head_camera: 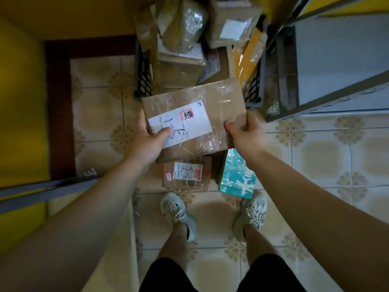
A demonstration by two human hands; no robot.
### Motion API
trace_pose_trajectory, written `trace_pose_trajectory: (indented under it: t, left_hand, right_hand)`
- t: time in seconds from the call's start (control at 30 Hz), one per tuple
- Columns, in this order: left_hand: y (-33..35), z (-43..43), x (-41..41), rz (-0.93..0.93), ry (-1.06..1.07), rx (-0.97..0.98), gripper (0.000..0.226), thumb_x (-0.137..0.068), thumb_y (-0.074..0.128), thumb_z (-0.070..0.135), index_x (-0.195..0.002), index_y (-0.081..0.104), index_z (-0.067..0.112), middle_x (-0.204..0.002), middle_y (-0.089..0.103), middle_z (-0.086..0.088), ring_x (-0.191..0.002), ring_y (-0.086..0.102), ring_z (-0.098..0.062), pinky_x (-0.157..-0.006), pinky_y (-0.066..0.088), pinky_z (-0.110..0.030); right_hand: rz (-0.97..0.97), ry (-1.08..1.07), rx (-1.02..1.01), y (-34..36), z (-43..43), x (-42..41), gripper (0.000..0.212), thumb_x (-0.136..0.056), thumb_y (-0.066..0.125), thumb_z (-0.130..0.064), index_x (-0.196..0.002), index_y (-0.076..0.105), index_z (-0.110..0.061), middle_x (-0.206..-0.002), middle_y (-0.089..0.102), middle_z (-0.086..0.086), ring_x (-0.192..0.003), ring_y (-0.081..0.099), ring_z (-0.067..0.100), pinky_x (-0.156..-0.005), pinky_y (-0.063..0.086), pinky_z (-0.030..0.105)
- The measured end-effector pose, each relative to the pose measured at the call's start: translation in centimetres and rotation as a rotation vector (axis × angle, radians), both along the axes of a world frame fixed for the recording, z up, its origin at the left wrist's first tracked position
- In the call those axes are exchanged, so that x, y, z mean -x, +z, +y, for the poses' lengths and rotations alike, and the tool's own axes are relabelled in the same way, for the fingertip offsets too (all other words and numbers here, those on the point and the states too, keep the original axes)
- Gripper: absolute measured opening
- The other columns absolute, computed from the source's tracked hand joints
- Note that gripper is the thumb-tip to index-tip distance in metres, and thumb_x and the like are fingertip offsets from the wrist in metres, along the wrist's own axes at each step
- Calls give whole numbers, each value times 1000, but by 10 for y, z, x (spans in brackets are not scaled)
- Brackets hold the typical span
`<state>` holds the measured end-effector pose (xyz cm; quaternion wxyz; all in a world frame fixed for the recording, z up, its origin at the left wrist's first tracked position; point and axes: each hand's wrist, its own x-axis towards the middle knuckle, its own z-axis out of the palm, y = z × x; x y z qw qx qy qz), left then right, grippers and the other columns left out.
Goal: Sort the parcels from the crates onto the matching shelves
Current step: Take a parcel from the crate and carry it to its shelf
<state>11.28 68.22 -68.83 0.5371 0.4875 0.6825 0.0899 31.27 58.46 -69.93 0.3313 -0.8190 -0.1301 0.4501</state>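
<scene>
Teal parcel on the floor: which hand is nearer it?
Right. The right hand grips the box just above the teal parcel; the left hand grips its opposite end.

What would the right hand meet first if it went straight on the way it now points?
The taped cardboard parcel that the right hand grips; past it probably the black crate, though depth is unclear.
</scene>
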Motion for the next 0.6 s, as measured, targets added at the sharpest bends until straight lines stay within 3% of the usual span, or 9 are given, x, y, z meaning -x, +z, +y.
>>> trace_pose_trajectory:
  t: [0.07, 0.17, 0.3, 0.37, 0.43, 0.5, 0.57, 0.6]
  left_hand:
    - [39, 0, -12, -39, -31, -47, 89, -91, 65, 17, -155, 6, 32, -122, 54, 14, -103, 54, -6, -82, 45, -24]
    - [99, 0, -28, -125, -5, -128, 88, -89, 66, 11, -154, 10, 30, -123, 57, 10, -105, 57, -7, -84, 46, -25]
    - [194, -4, -46, -164, 72, -326, 66, -90, 65, 9, -143, 28, 16, -118, 54, 6, -92, 56, 1, -70, 44, -16]
    - [242, -7, -53, -170, 115, -439, 59, -90, 66, 9, -137, 30, 10, -114, 51, 5, -88, 55, 4, -67, 44, -15]
    - [289, -10, -55, -191, 140, -525, 69, -86, 71, 16, -139, 27, 17, -116, 52, 5, -99, 60, -9, -76, 48, -22]
    - [336, -15, -55, -197, 137, -577, 87, -76, 74, 31, -143, 21, 39, -129, 52, 5, -113, 57, -18, -92, 49, -36]
    - [378, -18, -57, -225, 119, -599, 89, -70, 75, 39, -140, 21, 52, -143, 44, 0, -122, 53, -21, -99, 47, -45]
    - [397, -20, -59, -249, 108, -614, 84, -72, 76, 38, -138, 27, 50, -143, 44, -2, -122, 53, -21, -99, 48, -46]
  right_hand:
    - [-44, -39, -68, 41, -3, -8, 49, -94, 63, -35, -140, 46, -29, -111, 58, -11, -91, 60, 6, -77, 52, 23]
    - [-56, -84, -165, 106, -12, -20, 54, -95, 63, -32, -144, 42, -26, -119, 57, -7, -100, 60, 11, -76, 51, 17]
    - [-74, -78, -304, 195, -23, -39, 57, -95, 63, -33, -147, 39, -30, -129, 58, -5, -113, 61, 18, -91, 57, 37]
    - [-90, -46, -382, 238, -25, -47, 57, -94, 64, -34, -146, 40, -32, -127, 57, -8, -113, 61, 17, -92, 57, 40]
    - [-120, -25, -446, 283, -26, -54, 59, -93, 65, -35, -147, 40, -32, -129, 57, -9, -113, 62, 16, -93, 58, 43]
    - [-178, -14, -521, 329, -29, -60, 62, -92, 67, -36, -148, 40, -32, -130, 56, -11, -114, 61, 16, -93, 57, 44]
    - [-253, -21, -578, 372, -33, -64, 65, -91, 68, -38, -149, 38, -32, -133, 53, -10, -117, 58, 15, -95, 56, 43]
    - [-306, -29, -610, 393, -35, -66, 67, -90, 69, -40, -148, 39, -31, -137, 50, -8, -118, 55, 15, -96, 55, 41]
